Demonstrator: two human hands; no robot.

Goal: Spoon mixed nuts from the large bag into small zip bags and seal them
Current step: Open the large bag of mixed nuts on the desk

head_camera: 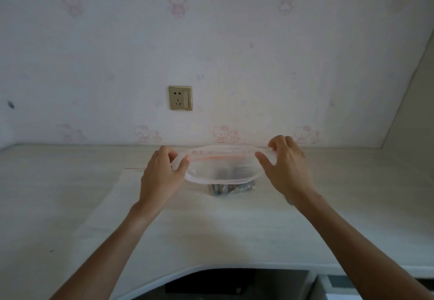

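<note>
A clear plastic zip bag [220, 170] with a pinkish zip rim stands on the pale table [70, 194], its mouth held wide open. Dark mixed nuts [231, 188] lie in its bottom. My left hand [162, 173] pinches the left end of the rim. At the right end of the rim, my right hand [287, 166] grips it between thumb and fingers. Both hands hold the mouth stretched into an oval. No spoon shows.
A wall with pink cartoon wallpaper rises right behind the table, with a gold power socket [180, 98] above the bag. A thin sheet of clear plastic [112, 196] lies flat on the table at the left. The table's front edge curves inward over a dark gap [234, 283].
</note>
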